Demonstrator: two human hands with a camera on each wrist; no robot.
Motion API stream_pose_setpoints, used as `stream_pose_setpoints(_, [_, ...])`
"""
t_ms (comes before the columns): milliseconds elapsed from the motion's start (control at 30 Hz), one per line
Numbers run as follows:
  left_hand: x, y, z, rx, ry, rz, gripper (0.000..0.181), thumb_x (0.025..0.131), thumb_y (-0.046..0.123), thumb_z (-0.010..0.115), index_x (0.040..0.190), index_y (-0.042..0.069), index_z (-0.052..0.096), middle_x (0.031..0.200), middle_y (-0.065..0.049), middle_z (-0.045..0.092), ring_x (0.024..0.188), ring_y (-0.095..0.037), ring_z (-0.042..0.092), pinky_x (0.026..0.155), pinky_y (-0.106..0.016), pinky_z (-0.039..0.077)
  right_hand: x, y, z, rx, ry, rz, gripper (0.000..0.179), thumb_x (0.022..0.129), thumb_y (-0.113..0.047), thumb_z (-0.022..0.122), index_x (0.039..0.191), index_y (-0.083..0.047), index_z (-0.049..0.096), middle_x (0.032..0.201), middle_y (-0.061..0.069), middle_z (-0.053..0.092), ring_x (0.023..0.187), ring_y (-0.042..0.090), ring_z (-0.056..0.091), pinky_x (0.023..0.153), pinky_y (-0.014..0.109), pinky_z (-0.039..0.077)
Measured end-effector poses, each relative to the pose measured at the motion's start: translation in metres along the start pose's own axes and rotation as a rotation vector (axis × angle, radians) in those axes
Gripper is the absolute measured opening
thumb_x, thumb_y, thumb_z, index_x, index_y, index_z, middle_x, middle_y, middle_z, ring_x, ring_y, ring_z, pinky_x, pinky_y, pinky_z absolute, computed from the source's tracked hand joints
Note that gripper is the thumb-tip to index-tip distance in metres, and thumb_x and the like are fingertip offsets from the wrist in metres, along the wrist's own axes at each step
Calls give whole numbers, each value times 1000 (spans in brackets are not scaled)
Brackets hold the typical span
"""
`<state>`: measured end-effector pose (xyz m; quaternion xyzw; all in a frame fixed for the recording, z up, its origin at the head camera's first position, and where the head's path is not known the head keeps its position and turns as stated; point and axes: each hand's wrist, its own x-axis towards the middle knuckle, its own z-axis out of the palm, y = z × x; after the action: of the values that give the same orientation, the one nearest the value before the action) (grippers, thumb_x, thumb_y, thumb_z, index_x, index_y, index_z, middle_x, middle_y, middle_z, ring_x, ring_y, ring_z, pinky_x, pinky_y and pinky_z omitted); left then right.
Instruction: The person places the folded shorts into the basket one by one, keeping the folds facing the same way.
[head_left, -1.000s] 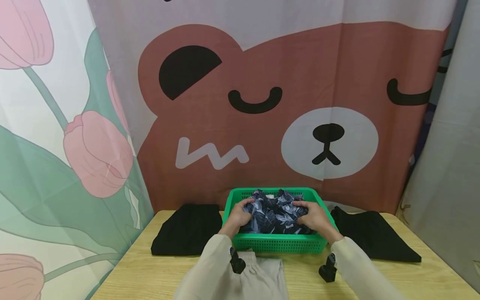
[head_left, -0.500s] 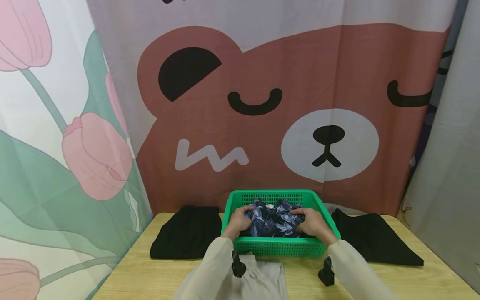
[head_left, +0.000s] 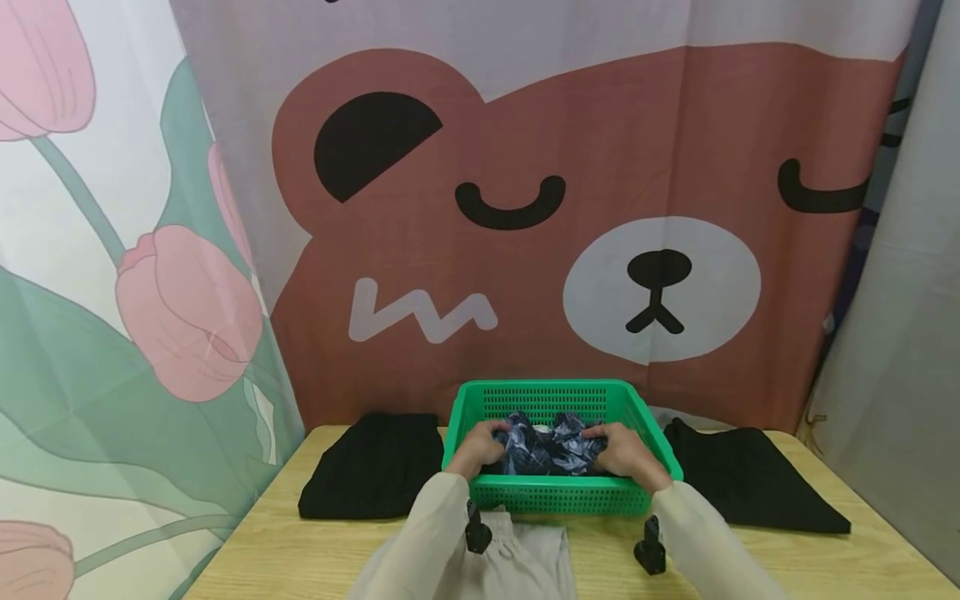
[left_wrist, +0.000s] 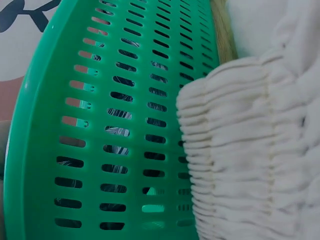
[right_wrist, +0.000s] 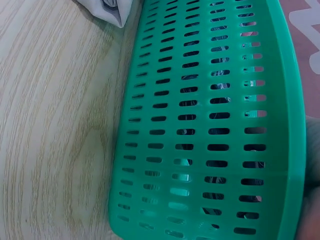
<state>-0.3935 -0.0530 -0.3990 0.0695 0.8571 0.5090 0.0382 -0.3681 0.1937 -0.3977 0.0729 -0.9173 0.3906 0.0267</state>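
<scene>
In the head view, a dark blue-grey leaf-patterned garment (head_left: 528, 450) lies bunched inside a green plastic basket (head_left: 551, 496). My left hand (head_left: 482, 448) holds the garment's left side, fingertips on the cloth. At its right side my right hand (head_left: 628, 452) grips it, with the fingers partly hidden in the folds. Both wrists pass over the basket's front edge. Each wrist view looks at the slotted outer wall of the basket, with bits of patterned cloth showing through the slots. Only a sliver of the right hand (right_wrist: 312, 200) shows at the right wrist view's edge.
Folded black garments lie on the wooden table (head_left: 300, 558), one (head_left: 375, 467) left of the basket and one (head_left: 753, 475) right. Beige elastic-waisted pants (head_left: 525, 554) lie in front, close to the basket. A bear-print curtain (head_left: 525, 292) hangs behind.
Both hands have moved down slightly with the patterned garment. It sits lower in the basket, and more of the back wall shows above it. The surrounding clothes stay put.
</scene>
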Motion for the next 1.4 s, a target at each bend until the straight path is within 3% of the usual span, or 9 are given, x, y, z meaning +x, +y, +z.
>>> stream_pose_setpoints(67, [0,0,-1,22,-13,8,58,77,-22,48,128,3,61,133,-22,50,51,-14,20,46,-29,21,1,1,1,-16,1,-13,59,70,19,55,126,1,63,132,30,51,48,12,17,46,28,23])
stream_pose_setpoints(300, [-2,-2,-1,163,-31,17,53,79,-18,54,127,2,61,127,-22,54,48,-14,20,47,-31,25,-1,1,0,-94,-13,-104,54,71,19,55,121,1,66,129,27,54,54,17,28,46,28,25])
stream_pose_setpoints(400, [-2,-1,-2,211,-32,8,51,80,-16,55,128,4,60,125,-21,54,49,-16,24,48,-33,25,-3,-3,-2,-137,-20,-126,50,72,19,58,118,1,67,129,27,54,72,25,44,50,29,31])
stream_pose_setpoints(567, [-3,2,-1,319,-46,-10,50,82,-10,57,130,5,59,130,-23,51,69,-25,42,51,-35,27,-5,-7,-6,-196,-33,-118,42,76,12,64,116,1,68,125,26,57,103,37,52,63,36,39])
stream_pose_setpoints(700, [-7,5,-1,372,-52,-11,49,83,-7,59,131,4,58,130,-22,52,82,-29,47,54,-37,29,-6,-6,-7,-216,-40,-117,35,80,3,65,115,3,68,117,23,62,102,38,57,67,40,42])
stream_pose_setpoints(900, [-12,9,-1,424,-52,-6,46,86,-5,59,132,2,57,130,-23,52,92,-30,49,62,-41,35,-7,-4,-9,-212,-29,-135,31,82,-2,64,112,8,67,105,20,66,82,29,61,67,42,46])
stream_pose_setpoints(1100, [-14,12,0,483,-44,-18,46,87,-1,62,133,2,56,131,-23,52,106,-35,54,67,-43,40,-7,-2,-9,-236,-23,-151,28,84,-4,63,109,8,68,101,18,67,87,33,63,75,50,50])
stream_pose_setpoints(1233, [-14,13,0,534,-31,-4,49,87,2,65,135,0,54,132,-25,51,120,-42,49,82,-49,46,-8,-1,-9,-261,-7,-170,28,84,-4,62,109,7,68,102,18,67,88,34,63,79,54,48])
stream_pose_setpoints(1400, [-17,17,0,615,-1,46,46,85,7,70,128,-3,56,122,-25,56,112,-44,52,84,-52,46,-13,1,-10,-280,14,-176,28,84,-3,62,110,7,68,106,19,66,92,36,62,77,54,48])
